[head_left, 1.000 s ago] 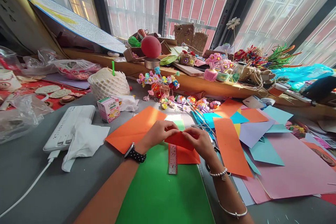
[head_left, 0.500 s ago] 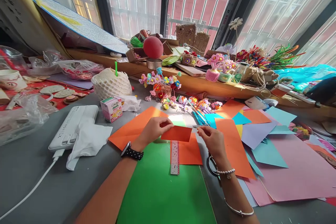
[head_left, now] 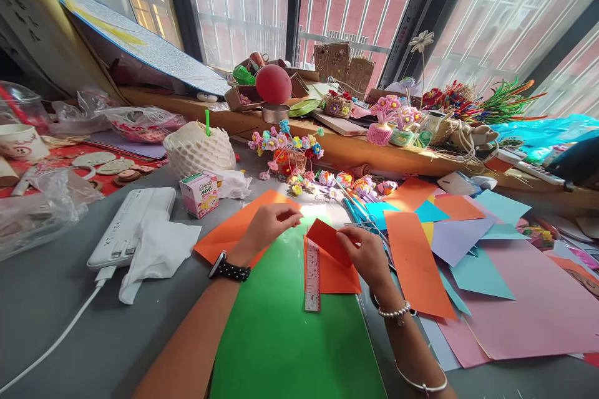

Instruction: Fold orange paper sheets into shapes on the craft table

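A small folded piece of orange paper (head_left: pixel 330 240) is pinched at its right edge by my right hand (head_left: pixel 369 257), tilted down to the right. My left hand (head_left: pixel 269 230) is apart from it, thumb and fingers drawn together with nothing visible between them. Beneath the folded piece, a square orange sheet (head_left: pixel 337 280) lies on a green board (head_left: pixel 299 349). A white and pink ruler (head_left: pixel 312 283) rests along that sheet's left edge, its upper end close to the held piece. Scissors lie partly hidden behind my right hand.
Orange paper (head_left: pixel 416 268), pink sheets (head_left: pixel 538 305) and teal sheets lie at the right. A larger orange sheet (head_left: pixel 219 243) sits behind my left arm. Left are a power bank (head_left: pixel 133 218) with cable, a tissue (head_left: pixel 161 249) and a small box (head_left: pixel 199 195). A flower basket (head_left: pixel 291 162) stands behind.
My left hand has let go of the folded orange paper and moved slightly left. My right hand now holds it, shifted left, and the paper has tilted.
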A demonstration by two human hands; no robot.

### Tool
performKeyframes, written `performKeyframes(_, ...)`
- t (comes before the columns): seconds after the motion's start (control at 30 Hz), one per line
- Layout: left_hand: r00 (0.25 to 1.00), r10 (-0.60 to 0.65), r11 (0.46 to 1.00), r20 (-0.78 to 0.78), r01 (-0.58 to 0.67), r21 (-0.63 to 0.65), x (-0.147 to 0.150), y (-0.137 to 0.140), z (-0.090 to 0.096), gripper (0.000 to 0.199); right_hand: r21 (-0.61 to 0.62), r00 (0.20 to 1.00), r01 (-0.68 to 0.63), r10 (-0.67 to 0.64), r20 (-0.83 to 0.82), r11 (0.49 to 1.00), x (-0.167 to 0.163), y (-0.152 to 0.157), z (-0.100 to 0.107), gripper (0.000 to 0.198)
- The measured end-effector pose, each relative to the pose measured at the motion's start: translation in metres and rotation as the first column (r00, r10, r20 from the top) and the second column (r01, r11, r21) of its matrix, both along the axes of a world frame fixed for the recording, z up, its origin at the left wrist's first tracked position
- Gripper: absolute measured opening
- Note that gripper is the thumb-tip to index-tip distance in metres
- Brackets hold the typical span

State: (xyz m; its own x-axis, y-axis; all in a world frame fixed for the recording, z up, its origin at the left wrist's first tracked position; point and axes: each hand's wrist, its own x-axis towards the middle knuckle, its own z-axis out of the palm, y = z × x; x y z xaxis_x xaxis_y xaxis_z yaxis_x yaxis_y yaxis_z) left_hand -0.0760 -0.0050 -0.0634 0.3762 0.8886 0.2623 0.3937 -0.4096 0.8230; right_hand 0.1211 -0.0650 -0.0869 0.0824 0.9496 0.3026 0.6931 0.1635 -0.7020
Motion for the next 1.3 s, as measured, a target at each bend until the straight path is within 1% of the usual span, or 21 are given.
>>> performKeyframes(0.07, 0.997, 0.073, 0.997, 0.038, -0.073, 0.018, 0.001, 0.0, 0.001, 0.021, -0.021, 0.999, -0.002, 0.001, -0.051, 1.0, 0.002, 0.0, 0.001, 0.019)
performKeyframes(0.1, 0.996, 0.072, 0.997, 0.052, -0.074, 0.021, 0.003, -0.001, 0.001, 0.022, -0.029, 0.997, -0.014, 0.012, -0.072, 0.999, 0.001, -0.001, 0.002, 0.019)
performKeyframes(0.17, 0.998, -0.006, 1.0, 0.056, 0.005, 0.017, 0.01, -0.002, -0.001, 0.023, -0.035, 0.994, -0.042, 0.039, -0.097, 0.999, -0.001, -0.002, 0.004, 0.019)
performKeyframes(0.23, 0.994, -0.107, 0.994, 0.033, 0.107, 0.006, 0.016, -0.004, -0.005, 0.023, -0.024, 0.994, -0.059, 0.056, -0.093, 0.998, -0.004, -0.003, 0.006, 0.02)
performKeyframes(0.27, 0.99, -0.137, 0.991, 0.019, 0.137, -0.002, 0.018, -0.005, -0.007, 0.023, -0.016, 0.995, -0.063, 0.061, -0.085, 0.998, -0.005, -0.003, 0.007, 0.021)
performKeyframes(0.33, 0.989, -0.149, 0.989, -0.006, 0.149, -0.018, 0.019, -0.004, -0.01, 0.024, -0.011, 0.995, -0.07, 0.069, -0.067, 0.997, -0.007, -0.003, 0.008, 0.021)
performKeyframes(0.43, 0.993, -0.111, 0.994, -0.031, 0.111, -0.014, 0.016, -0.002, -0.012, 0.025, -0.024, 0.996, -0.068, 0.066, -0.052, 0.997, -0.004, -0.001, 0.006, 0.021)
performKeyframes(0.6, 0.999, -0.018, 1.0, -0.049, 0.019, 0.023, 0.012, 0.0, -0.01, 0.025, -0.057, 0.997, 0.03, -0.034, -0.073, 0.998, 0.014, 0.002, -0.001, 0.02)
performKeyframes(0.73, 0.998, 0.016, 0.999, -0.067, -0.013, 0.035, 0.012, -0.002, -0.009, 0.024, -0.049, 0.978, 0.201, -0.203, -0.039, 0.978, 0.027, 0.001, -0.001, 0.021)
performKeyframes(0.77, 0.998, 0.008, 1.0, -0.066, -0.006, 0.03, 0.012, -0.002, -0.008, 0.024, -0.039, 0.973, 0.221, -0.223, -0.053, 0.974, 0.027, 0.001, 0.001, 0.022)
performKeyframes(0.8, 0.998, -0.01, 1.0, -0.063, 0.012, 0.026, 0.013, -0.003, -0.008, 0.024, -0.03, 0.973, 0.214, -0.215, -0.08, 0.976, 0.025, 0.0, 0.002, 0.022)
performKeyframes(0.83, 0.997, -0.038, 0.999, -0.062, 0.039, 0.022, 0.014, -0.004, -0.007, 0.023, -0.015, 0.98, 0.162, -0.163, -0.112, 0.987, 0.021, 0.0, 0.004, 0.022)
performKeyframes(0.9, 0.993, -0.103, 0.994, -0.059, 0.104, 0.016, 0.016, -0.007, -0.007, 0.022, 0.02, 0.991, 0.001, 0.002, -0.137, 1.0, 0.01, -0.002, 0.008, 0.018)
performKeyframes(0.97, 0.987, -0.152, 0.988, -0.059, 0.153, 0.016, 0.019, -0.009, -0.007, 0.021, -0.001, 0.987, -0.101, 0.1, -0.124, 0.995, -0.003, -0.003, 0.01, 0.015)
performKeyframes(1.0, 0.984, -0.168, 0.985, -0.062, 0.169, 0.017, 0.021, -0.009, -0.007, 0.021, -0.024, 0.987, -0.123, 0.119, -0.112, 0.992, -0.009, -0.004, 0.011, 0.014)
performKeyframes(1.1, 0.977, -0.2, 0.979, -0.076, 0.202, 0.012, 0.022, -0.01, -0.009, 0.019, -0.055, 0.988, -0.134, 0.129, -0.087, 0.989, -0.018, -0.005, 0.012, 0.014)
performKeyframes(1.2, 0.972, -0.214, 0.976, -0.094, 0.216, 0.013, 0.017, -0.007, -0.009, 0.019, -0.061, 0.987, -0.136, 0.131, -0.089, 0.989, -0.015, -0.005, 0.011, 0.014)
performKeyframes(1.23, 0.975, -0.198, 0.979, -0.099, 0.202, 0.023, 0.014, -0.006, -0.008, 0.02, -0.061, 0.989, -0.127, 0.122, -0.082, 0.99, -0.013, -0.005, 0.01, 0.015)
performKeyframes(1.3, 0.99, -0.111, 0.992, -0.09, 0.116, 0.055, 0.008, -0.004, -0.004, 0.021, -0.057, 0.994, -0.093, 0.089, -0.064, 0.994, -0.009, -0.004, 0.009, 0.016)
